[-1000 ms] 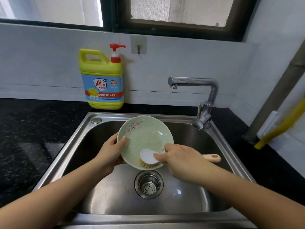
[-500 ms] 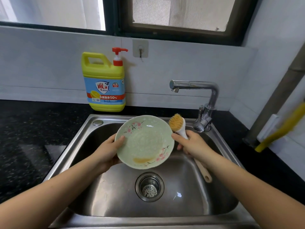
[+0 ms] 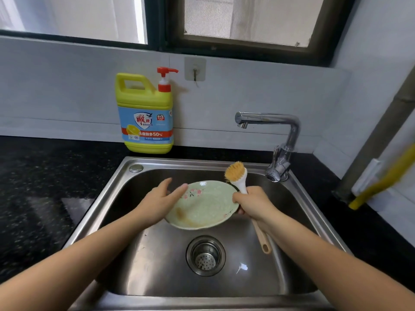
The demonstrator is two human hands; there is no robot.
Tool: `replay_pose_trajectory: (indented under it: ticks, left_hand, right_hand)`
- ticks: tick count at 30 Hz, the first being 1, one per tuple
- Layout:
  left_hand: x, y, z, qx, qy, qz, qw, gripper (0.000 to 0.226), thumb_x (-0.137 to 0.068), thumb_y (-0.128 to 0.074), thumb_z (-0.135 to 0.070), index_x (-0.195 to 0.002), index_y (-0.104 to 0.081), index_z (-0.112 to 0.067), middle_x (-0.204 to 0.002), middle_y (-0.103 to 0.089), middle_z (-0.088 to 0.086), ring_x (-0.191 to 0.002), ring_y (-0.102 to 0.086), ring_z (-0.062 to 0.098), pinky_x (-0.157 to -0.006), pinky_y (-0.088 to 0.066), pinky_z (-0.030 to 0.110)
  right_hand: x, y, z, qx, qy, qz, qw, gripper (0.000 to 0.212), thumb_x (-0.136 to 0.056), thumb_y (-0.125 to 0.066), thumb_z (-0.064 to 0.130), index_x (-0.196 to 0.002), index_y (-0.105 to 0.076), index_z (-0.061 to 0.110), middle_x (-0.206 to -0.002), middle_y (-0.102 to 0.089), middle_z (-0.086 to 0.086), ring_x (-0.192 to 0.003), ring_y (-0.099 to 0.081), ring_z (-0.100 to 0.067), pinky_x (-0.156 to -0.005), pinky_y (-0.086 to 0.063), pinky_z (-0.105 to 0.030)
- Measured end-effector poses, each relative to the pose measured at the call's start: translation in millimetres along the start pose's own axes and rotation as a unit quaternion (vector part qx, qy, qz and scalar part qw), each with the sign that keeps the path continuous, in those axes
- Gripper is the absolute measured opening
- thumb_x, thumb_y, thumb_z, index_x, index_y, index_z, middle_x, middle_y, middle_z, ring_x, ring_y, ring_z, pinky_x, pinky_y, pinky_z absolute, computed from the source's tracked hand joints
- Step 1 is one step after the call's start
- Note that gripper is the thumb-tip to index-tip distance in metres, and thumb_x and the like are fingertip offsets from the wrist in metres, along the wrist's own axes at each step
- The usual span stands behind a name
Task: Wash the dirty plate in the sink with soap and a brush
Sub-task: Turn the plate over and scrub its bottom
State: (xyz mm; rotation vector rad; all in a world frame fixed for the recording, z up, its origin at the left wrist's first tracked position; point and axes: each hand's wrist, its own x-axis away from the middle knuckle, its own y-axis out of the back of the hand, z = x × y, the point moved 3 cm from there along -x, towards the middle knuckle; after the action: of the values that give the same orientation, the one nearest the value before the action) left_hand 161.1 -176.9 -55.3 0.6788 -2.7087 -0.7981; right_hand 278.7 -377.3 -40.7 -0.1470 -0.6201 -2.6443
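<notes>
Presently the pale green, blossom-painted ceramic plate [image 3: 204, 206] is held tilted over the stainless steel sink [image 3: 157, 261]. Straight fingers of the left hand [image 3: 157, 200] are laid at its left rim; the right hand [image 3: 253, 205] is clamped round the white-necked bristle brush [image 3: 238, 178]. Glazed, brittle and probably slippery, it is best pinched at the rim.

The right hand [image 3: 253, 204] hides part of the brush [image 3: 236, 174] and of the plate [image 3: 202, 207]
</notes>
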Motion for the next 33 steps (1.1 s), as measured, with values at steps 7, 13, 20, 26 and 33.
replay_pose_trajectory:
  ticks: [7, 13, 20, 26, 33]
  left_hand:
    - [44, -22, -33, -0.386, -0.271, 0.137, 0.871, 0.085, -0.063, -0.048, -0.082, -0.135, -0.045, -0.037, -0.140, -0.045, -0.013, -0.129, -0.042, 0.008, -0.100, -0.039, 0.027]
    - [42, -30, -34, -0.422, -0.439, 0.031, 0.792, 0.023, -0.063, -0.055, -0.027, -0.084, -0.064, -0.030, -0.066, -0.067, -0.011, -0.053, -0.064, 0.009, -0.041, -0.038, 0.013]
    - [26, -19, -29, -0.195, -0.272, -0.023, 0.942, 0.030, -0.065, -0.066, -0.025, -0.091, -0.052, -0.021, -0.070, -0.061, -0.002, -0.065, -0.059, 0.023, -0.054, -0.047, 0.032]
    - [16, -12, -17, 0.085, -0.139, -0.006, 0.987, 0.031, -0.058, -0.070, -0.020, -0.088, -0.063, -0.019, -0.082, -0.068, 0.004, -0.080, -0.066, 0.022, -0.070, -0.055, 0.035]
    - [14, -17, -12, 0.198, -0.108, -0.004, 0.974, 0.037, -0.058, -0.070, -0.015, -0.094, -0.063, -0.013, -0.091, -0.069, 0.013, -0.087, -0.067, 0.026, -0.079, -0.056, 0.041]
  right_hand:
    - [-4, -4, -6, 0.036, -0.064, 0.019, 0.997, 0.011, -0.080, -0.053, 0.004, -0.071, -0.059, 0.004, -0.037, -0.050, 0.000, -0.031, -0.040, -0.008, -0.033, -0.029, -0.017]
    - [-3, -7, -4, 0.003, -0.106, 0.062, 0.992, 0.011, -0.081, -0.049, 0.000, -0.074, -0.058, 0.000, -0.048, -0.053, -0.006, -0.030, -0.037, -0.005, -0.031, -0.025, -0.015]
    - [-4, -3, 7, -0.039, -0.090, 0.076, 0.992, 0.041, -0.091, -0.056, 0.036, -0.068, -0.059, 0.002, -0.046, -0.059, -0.004, -0.030, -0.040, -0.005, -0.029, -0.025, -0.014]
    - [10, 0, 12, 0.131, 0.066, 0.000, 0.989, 0.034, -0.100, -0.031, 0.038, -0.114, -0.057, 0.020, -0.071, -0.065, -0.002, -0.051, -0.053, -0.012, -0.048, -0.045, -0.026]
    - [42, -12, 29, 0.440, 0.312, -0.095, 0.837, 0.062, -0.095, -0.048, 0.025, -0.144, -0.018, 0.048, -0.081, -0.039, -0.001, -0.073, -0.043, -0.022, -0.059, -0.036, -0.033]
